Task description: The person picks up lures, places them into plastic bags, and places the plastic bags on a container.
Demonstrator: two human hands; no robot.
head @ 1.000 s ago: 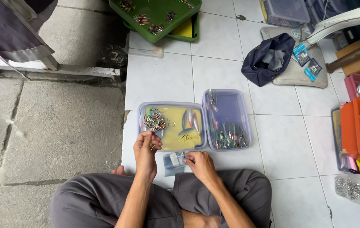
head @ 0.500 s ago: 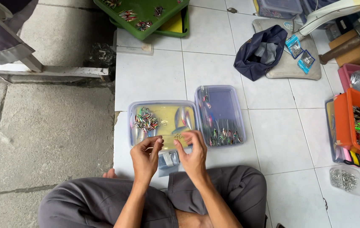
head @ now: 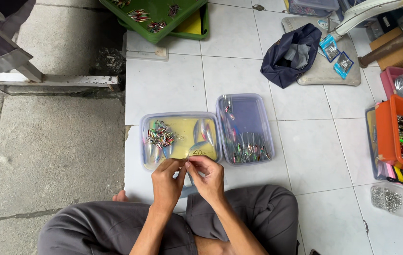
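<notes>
I sit cross-legged on a white tiled floor. My left hand (head: 166, 180) and my right hand (head: 207, 175) meet fingertip to fingertip, pinching a very small item (head: 186, 164) between them; I cannot make out what it is. Just beyond them lies a clear plastic tray with a yellow liner (head: 179, 141) that holds a cluster of small shiny fishing lures (head: 160, 138). A second clear tray (head: 245, 128) touches its right side, with more lures along its near edge.
A green tray (head: 161, 18) of lures lies at the top. A dark blue cap (head: 290, 54) rests on a grey board. An orange bin (head: 402, 134) of colourful lures stands at the right, with a small clear box of metal bits (head: 389, 199) below it. Rough concrete lies to the left.
My two hands have come together from apart and now pinch a small item over the near edge of the yellow-lined tray. The camera view has shifted slightly.
</notes>
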